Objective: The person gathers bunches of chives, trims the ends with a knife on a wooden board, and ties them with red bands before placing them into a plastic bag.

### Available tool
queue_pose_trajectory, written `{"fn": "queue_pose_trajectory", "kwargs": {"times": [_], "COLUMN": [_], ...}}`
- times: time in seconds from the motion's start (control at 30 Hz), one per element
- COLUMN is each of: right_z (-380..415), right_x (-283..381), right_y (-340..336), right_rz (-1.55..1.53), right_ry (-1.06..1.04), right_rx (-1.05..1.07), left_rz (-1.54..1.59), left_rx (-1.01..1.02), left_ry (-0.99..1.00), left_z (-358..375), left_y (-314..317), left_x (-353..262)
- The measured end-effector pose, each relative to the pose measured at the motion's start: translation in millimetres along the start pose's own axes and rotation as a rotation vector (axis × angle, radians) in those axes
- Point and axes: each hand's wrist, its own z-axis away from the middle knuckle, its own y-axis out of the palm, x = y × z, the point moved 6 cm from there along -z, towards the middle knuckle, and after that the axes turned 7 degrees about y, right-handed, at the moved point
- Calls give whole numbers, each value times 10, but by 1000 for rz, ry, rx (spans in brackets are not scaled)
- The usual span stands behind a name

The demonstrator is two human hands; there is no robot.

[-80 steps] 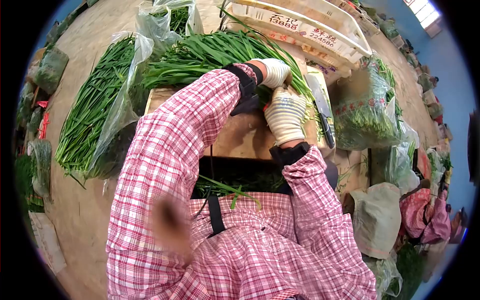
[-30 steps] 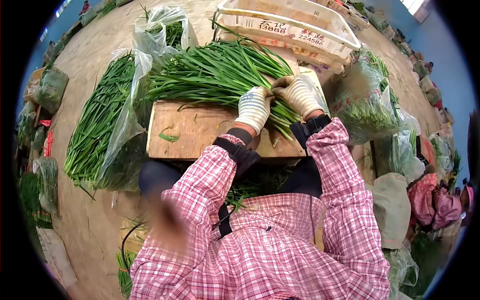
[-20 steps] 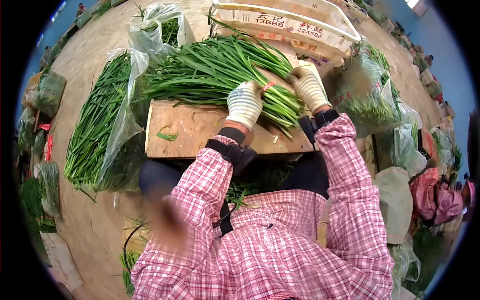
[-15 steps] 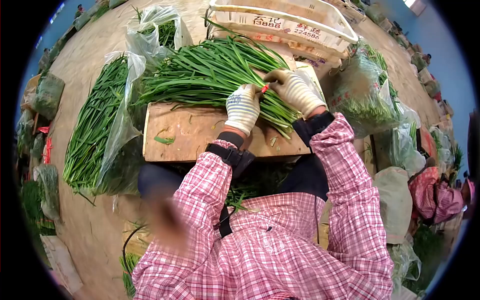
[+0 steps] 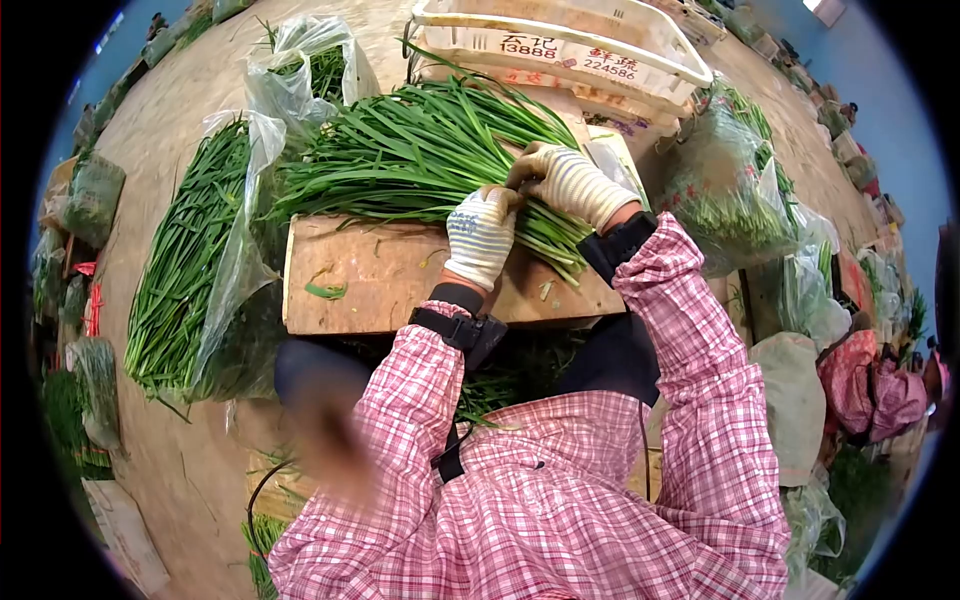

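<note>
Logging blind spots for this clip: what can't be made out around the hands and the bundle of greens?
- Head view: the bundle of greens where it is gripped, covered by the left hand and right hand.
- Any tie or band there: hidden by the gloves.
- White crate: far side cut off by the top edge.
- Bagged greens: blurred by plastic.

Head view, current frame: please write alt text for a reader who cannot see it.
Two gloved hands, the left hand and the right hand, grip a bundle of long green chives lying on a wooden board. More chives in a clear plastic bag lie to the left, and white crates stand behind the board.
</note>
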Motion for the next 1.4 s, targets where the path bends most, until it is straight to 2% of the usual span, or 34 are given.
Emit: {"fn": "queue_pose_trajectory", "kwargs": {"times": [0.07, 0.17, 0.2, 0.27, 0.33, 0.4, 0.47, 0.6, 0.67, 0.73, 0.8, 0.87, 0.97, 1.03, 1.13, 1.27, 1.3, 1.33, 1.4], "right_z": [-11, 21, 27, 54, 76, 98, 109, 54, 45, 48, 106, 115, 159, 143, 111, 138, 136, 117, 258], "right_x": [26, 113, 85, -35, -32, -26, -48, -129, -176, -143, -73, -166, -204, -197, -162, 33, -93, -334, -593], "right_y": [18, 34, 75, 82, 100, 107, 134, 88, 113, 134, 96, 143, 120, 147, 121, 77, 103, 96, -223], "right_rz": [-15, 237, 231, -14, -1, 49, 87, -118, -265, -222, -112, -188, -137, -314, -331, 58, 41, 32, 136], "right_ry": [-16, 24, 24, 182, 182, 238, 255, 186, 296, 331, 306, 411, 459, 370, 395, 379, 434, 406, 660], "right_rx": [4, -98, -99, -226, -250, -272, -270, -115, 23, -22, -214, -281, -293, -170, -75, -328, -367, -504, -440], "left_rz": [-9, 25, -40, -108, -198, -200, -140, -109, -119, -128, -151, -170, -155, -139, -201, -204, -180, -200, -147], "left_rx": [4, 16, 53, 94, 156, 141, 90, 61, 71, 87, 120, 126, 103, 103, 124, 112, 93, 131, 110], "left_ry": [12, -31, -44, -55, -147, -149, -199, -233, -230, -228, -177, -188, -180, -222, -201, -175, -159, -203, -233], "left_z": [6, -34, -74, -108, -117, -51, 1, 38, 24, 14, -23, 5, 21, 45, 81, 56, 69, 85, 167], "left_y": [6, 4, -5, -30, -19, -8, -5, -2, 1, 8, 21, 45, 46, 33, 99, 87, 85, 102, 22], "left_x": [7, 34, 24, -18, -26, -28, -12, -4, 14, 42, 54, 73, 37, 56, 139, 118, 101, 125, 124]}}
